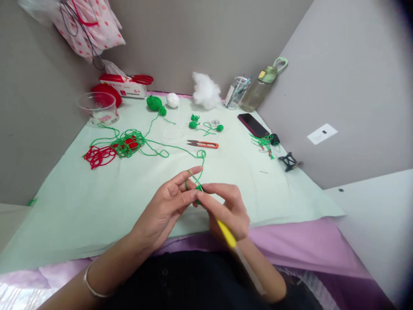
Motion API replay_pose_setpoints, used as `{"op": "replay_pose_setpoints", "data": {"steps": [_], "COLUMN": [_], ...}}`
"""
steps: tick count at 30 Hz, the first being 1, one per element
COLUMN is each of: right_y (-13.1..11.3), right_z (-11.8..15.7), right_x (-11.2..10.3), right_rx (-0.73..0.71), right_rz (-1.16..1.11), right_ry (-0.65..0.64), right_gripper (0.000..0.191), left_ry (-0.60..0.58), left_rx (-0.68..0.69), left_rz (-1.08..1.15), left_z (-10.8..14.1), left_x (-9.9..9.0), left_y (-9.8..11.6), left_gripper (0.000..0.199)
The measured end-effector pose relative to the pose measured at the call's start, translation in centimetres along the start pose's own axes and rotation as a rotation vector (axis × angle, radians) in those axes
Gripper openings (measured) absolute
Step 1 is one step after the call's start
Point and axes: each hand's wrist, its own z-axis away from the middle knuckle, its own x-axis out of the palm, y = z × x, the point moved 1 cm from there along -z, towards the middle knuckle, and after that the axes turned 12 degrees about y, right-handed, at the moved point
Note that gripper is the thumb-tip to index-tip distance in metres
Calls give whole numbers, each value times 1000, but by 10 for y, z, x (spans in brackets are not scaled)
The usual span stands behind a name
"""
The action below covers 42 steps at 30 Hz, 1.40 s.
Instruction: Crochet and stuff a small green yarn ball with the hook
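Observation:
Near the front middle of the table, my left hand [169, 202] pinches a small green crocheted piece [199, 199], with green yarn [203, 162] looped over its raised index finger and round another finger. My right hand [229, 209] is closed round a crochet hook with a yellow handle [226, 234]. The hook's thin metal tip meets the green piece between both hands; fingers partly hide the piece. From the left hand the yarn runs back to a loose green tangle [124, 142] that lies against red yarn [100, 156]. Orange thread snips [203, 144] lie beyond my hands.
Green balls [154, 103], a white ball [172, 100], stuffing [206, 91] and small green pieces [192, 125] sit farther back. A plastic tub [105, 115] and tissue box [124, 87] stand left; a pen cup [237, 93], bottle [259, 91], phone [253, 125] and black clip [289, 162] are right.

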Motion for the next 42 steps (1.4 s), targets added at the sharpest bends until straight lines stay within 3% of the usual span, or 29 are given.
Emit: {"op": "replay_pose_setpoints", "data": {"steps": [2,6,9,13,20,23,26,30,35,42], "right_y": [1,3,5,6,13,17,18,15,11,8], "right_z": [-6,-17,-19,-15,-16,-21,-23,-18,-14,-17], "right_x": [-2,-7,-4,3,3,1,1,2,1,-3], "right_rx": [190,607,730,711,848,909,944,819,629,564], "right_rz": [-170,-510,-663,-619,-721,-744,-801,-732,-561,-482], "right_ry": [27,98,62,38,83,115,88,29,25,-52], "right_gripper": [30,22,18,16,14,16,16,15,16,13], "left_ry": [-18,-14,-26,-42,-94,-166,-167,-102,-116,-110], "left_rx": [-60,42,122,144,56,-14,5,125,228,198], "left_rz": [22,-81,-159,-178,-54,15,2,-140,-204,-258], "left_z": [-1,-2,-1,-1,-1,-3,-3,0,3,2], "left_x": [-2,-8,-8,-4,-3,-6,-7,-4,-2,-3], "left_y": [3,9,7,0,0,3,3,-1,-2,2], "left_gripper": [51,42,41,42,51,46,40,50,53,75]}}
